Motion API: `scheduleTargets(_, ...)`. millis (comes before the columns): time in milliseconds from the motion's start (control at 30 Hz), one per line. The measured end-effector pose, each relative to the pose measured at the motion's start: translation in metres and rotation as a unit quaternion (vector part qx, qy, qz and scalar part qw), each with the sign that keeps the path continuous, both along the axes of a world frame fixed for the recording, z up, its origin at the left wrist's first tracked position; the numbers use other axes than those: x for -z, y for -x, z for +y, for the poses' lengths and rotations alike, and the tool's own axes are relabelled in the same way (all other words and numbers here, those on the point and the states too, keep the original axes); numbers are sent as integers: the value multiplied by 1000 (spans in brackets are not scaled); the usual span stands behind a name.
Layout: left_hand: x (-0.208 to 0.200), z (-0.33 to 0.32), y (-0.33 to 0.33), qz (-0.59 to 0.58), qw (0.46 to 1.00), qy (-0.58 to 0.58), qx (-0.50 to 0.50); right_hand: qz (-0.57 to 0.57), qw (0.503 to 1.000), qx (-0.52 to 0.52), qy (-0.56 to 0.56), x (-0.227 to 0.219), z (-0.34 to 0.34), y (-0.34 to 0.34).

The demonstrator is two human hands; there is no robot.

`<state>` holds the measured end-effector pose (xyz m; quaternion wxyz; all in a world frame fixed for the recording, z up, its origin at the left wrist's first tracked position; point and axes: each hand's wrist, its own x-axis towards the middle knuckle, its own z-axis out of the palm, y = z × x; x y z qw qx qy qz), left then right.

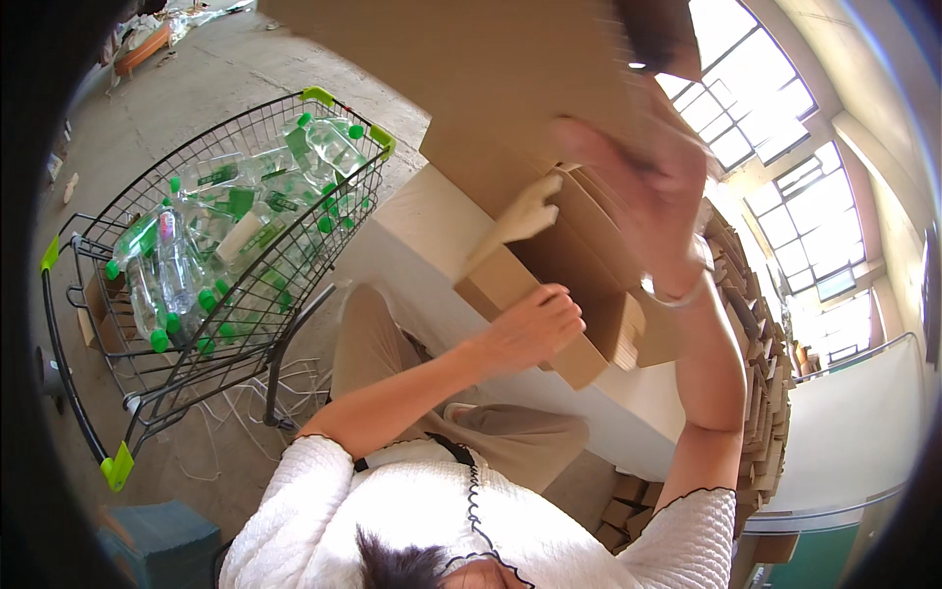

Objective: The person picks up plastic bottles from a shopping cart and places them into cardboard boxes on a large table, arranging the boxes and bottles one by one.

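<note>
An open cardboard box [491, 283] rests tilted on a white-covered surface before me, its dark inside showing. My left hand [535, 329] is at its near wall, fingers curled over the edge. Pale pieces with uneven edges, one of them a flap-like piece [515, 221], stick up at two sides of the box. My right hand [643, 196] is raised above the far side of the box and smeared by motion. Right beside it, a large brown cardboard piece [461, 59] fills the top of the view, also blurred; whether the fingers grip it is unclear.
On the left stands a black wire shopping cart [186, 368] with green corners, heaped with clear green-capped bottles [221, 211]. White straps [211, 417] lie on the floor below it. Stacked flat cardboard [765, 393] lines the right side. A blue box-shaped thing [162, 540] sits at lower left.
</note>
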<state>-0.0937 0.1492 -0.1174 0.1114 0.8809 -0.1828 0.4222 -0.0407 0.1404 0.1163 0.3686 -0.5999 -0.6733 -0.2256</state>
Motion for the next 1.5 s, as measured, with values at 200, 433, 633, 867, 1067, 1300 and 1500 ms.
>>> scheduleTargets(200, -11, -37, -6, 12, 999, -31, -23, -24, 988, 1, 153, 67, 41, -8)
scheduleTargets(433, -1, -47, -16, 38, 995, 75, 53, 13, 943, 137, 304, 127, 27, -66)
scheduleTargets(633, 0, -33, -3, 262, 922, 271, 85, 30, 993, 91, 68, 113, -44, -24)
scheduleTargets(867, 11, -46, 9, 130, 987, 89, -40, 158, 919, 311, 185, 154, -225, 0)
scheduleTargets(1067, 27, -47, 33, 127, 983, 121, -60, 143, 900, 268, 313, 166, -222, -17)
scheduleTargets(1300, 49, -74, 99, 125, 923, 336, -139, 94, 912, 294, 270, 187, -215, -29)
scheduleTargets(1500, 129, -66, 68, 340, 459, 804, 168, 127, 919, 303, 219, 175, -235, 1)
